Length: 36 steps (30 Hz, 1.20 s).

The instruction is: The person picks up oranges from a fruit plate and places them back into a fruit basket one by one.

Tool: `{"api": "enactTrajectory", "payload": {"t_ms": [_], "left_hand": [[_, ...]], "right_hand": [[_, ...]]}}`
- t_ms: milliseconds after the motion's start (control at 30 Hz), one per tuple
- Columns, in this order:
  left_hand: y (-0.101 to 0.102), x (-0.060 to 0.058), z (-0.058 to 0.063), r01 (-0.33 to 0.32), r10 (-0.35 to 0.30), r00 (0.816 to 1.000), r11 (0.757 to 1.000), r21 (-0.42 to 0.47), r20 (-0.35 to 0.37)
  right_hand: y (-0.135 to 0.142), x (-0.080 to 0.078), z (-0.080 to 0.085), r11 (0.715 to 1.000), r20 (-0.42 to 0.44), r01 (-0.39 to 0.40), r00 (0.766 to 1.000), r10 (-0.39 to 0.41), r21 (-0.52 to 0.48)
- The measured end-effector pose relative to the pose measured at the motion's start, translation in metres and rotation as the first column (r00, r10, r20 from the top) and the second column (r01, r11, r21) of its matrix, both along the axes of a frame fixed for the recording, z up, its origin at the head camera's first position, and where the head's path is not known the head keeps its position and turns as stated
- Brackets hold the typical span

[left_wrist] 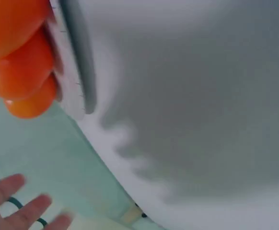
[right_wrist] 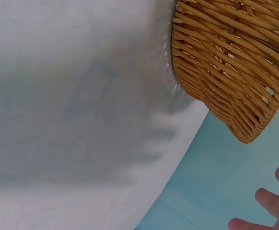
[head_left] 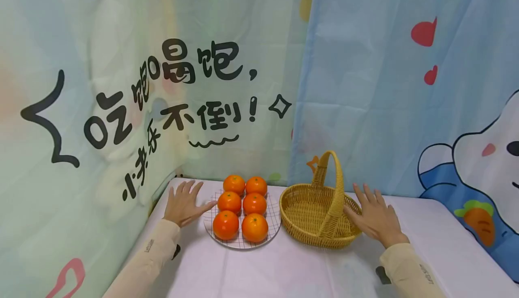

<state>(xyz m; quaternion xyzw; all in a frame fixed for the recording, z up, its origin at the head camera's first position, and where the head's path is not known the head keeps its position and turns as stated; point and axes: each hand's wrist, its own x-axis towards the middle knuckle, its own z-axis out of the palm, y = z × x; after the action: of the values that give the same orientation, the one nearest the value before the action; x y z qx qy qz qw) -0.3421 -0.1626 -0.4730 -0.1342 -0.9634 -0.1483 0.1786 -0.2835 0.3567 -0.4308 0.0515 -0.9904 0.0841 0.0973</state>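
Observation:
Several oranges (head_left: 229,202) sit in two columns on a round white plate (head_left: 274,228) with a grid pattern. My left hand (head_left: 184,204) is spread just left of the plate, its thumb pointing toward the oranges and nothing in its grasp. To the right of the plate stands a woven yellow basket (head_left: 300,230) with a tall arched handle; no contents show inside. Fingers extended, my right hand (head_left: 375,217) hovers by the basket's right side, and whether its thumb touches the rim I cannot tell. In the right wrist view the basket's wicker side (right_wrist: 226,52) appears close to the fingertips (right_wrist: 269,199).
A pale cloth covers the table (head_left: 300,271). Printed curtains (head_left: 365,86) with lettering and cartoon figures hang along the left side and behind the table. Hand shadows fall on the cloth in both wrist views.

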Motion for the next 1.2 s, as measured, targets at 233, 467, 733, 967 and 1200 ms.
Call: {"api": "enactTrajectory", "payload": {"t_ms": [233,467,733,967,1200], "left_hand": [[0.021,0.004,0.012,0.006,-0.1,0.98,0.876,0.482,0.17],[0.036,0.018,0.003,0.032,-0.209,0.951,0.8,0.6,0.229],[0.041,0.031,-0.022,0.048,-0.267,0.926,0.784,0.62,0.266],[0.04,0.036,-0.037,0.067,-0.282,0.921,0.793,0.605,0.268],[0.041,0.038,-0.037,0.097,-0.307,0.918,0.788,0.608,0.252]], "right_hand": [[-0.001,-0.004,-0.006,0.976,-0.077,0.012,0.997,-0.03,-0.217],[-0.005,-0.002,-0.021,0.947,-0.089,0.01,0.995,-0.04,-0.32],[-0.002,-0.001,-0.036,0.934,-0.086,0.014,0.995,-0.048,-0.358],[-0.003,0.001,-0.043,0.918,-0.077,0.044,0.994,-0.08,-0.394],[-0.004,0.0,-0.044,0.908,-0.083,0.054,0.992,-0.097,-0.415]]}}
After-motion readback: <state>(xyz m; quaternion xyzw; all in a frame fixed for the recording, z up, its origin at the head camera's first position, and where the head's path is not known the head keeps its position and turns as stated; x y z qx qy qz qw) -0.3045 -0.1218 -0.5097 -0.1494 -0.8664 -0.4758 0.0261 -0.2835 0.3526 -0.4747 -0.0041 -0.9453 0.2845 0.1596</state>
